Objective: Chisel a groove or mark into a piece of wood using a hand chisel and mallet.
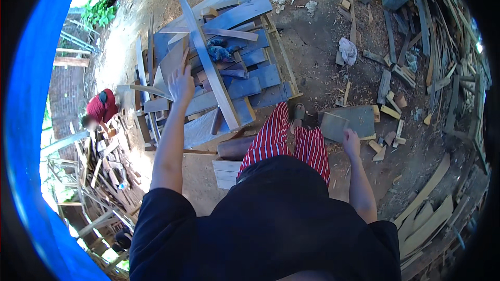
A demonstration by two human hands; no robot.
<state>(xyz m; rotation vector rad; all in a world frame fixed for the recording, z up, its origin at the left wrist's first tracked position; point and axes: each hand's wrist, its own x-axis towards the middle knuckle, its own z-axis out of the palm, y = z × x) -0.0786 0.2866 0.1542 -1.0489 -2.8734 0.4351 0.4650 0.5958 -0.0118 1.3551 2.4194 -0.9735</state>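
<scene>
My left hand (181, 84) reaches over the left side of a stack of boards, its fingers stretched out and apart. The fingertips are at a brown wooden board (172, 63); whether they touch it I cannot tell. Across the stack lies a long pale plank (208, 62), tilted, beside a crumpled dark blue cloth (220, 52). On the right, my right hand (352, 142) hangs low with curled fingers, next to a light brown board piece (332, 126) that overlaps a wider grey board (360, 120). What those fingers hold, if anything, is hidden.
Wood offcuts (390, 106) and a white plastic bag (348, 51) lie on the dirt floor at right. Timber strips (437, 36) are heaped along the far right. A person in red (101, 106) bends over scrap wood at left, near a blue tarp (31, 125).
</scene>
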